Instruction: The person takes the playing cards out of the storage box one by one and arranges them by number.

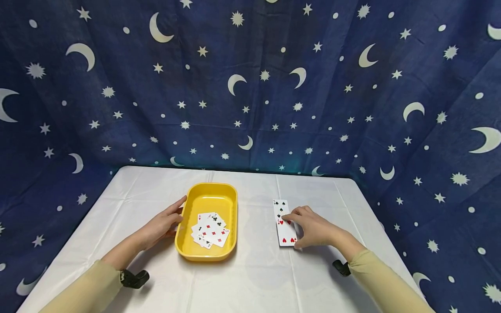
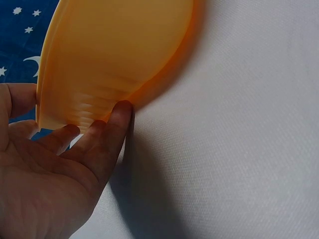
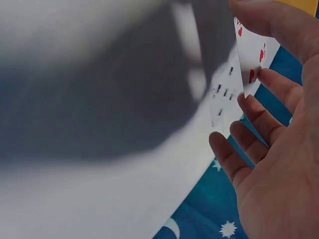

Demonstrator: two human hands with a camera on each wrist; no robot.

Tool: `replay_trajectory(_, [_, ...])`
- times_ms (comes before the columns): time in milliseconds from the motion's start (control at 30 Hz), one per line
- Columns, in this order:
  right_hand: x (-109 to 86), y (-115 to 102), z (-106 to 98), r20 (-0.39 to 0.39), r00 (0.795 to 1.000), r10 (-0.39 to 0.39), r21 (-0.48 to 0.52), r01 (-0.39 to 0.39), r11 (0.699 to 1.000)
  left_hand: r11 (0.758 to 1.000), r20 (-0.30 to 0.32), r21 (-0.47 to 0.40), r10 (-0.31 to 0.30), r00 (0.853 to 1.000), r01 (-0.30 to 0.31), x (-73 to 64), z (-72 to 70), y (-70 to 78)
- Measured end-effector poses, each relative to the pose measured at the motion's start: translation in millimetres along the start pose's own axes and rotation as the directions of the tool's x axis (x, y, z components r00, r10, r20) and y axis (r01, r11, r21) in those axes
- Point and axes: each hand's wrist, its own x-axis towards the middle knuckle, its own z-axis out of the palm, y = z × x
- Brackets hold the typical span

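Observation:
A yellow tray (image 1: 207, 190) stands on the table, with several face-up playing cards (image 1: 210, 230) overlapping in its near half. My left hand (image 1: 162, 224) is at its left side; in the left wrist view, the extended fingers (image 2: 119, 117) touch the outer wall. To the right of the tray, my right hand (image 1: 315, 228) pinches a hearts playing card (image 1: 287, 234) between thumb and fingers. In the right wrist view that hearts card (image 3: 249, 55) is tilted up, while the other fingers are spread. A black-suited playing card (image 1: 279, 206) lies face up partly beneath it.
A white cloth (image 1: 250, 278) covers the table. Behind and beside it hangs a dark blue curtain (image 1: 215, 143) with moons and stars. Black wrist straps (image 1: 134, 279) sit near both sleeve cuffs.

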Motion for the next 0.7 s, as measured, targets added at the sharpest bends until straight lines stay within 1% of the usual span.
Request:
replay_trajectory(267, [-2.4,3.2,12.1,0.034,0.999,0.011,0.029,-0.012,1.000,1.000,-0.005,0.006,-0.006,1.000,0.006,0.8,0.3,-0.4])
replay_trajectory(533, [-2.5,2.7,14.3,0.051,0.999,0.004,0.059,-0.007,0.998,1.000,0.000,0.006,-0.008,1.000,0.008,0.7,0.7,-0.1])
replay_trajectory(700, [-2.3,4.0,15.9,0.052,0.999,0.012,0.047,-0.015,0.999,1.000,-0.003,0.006,-0.012,1.000,0.012,1.4,0.2,-0.4])
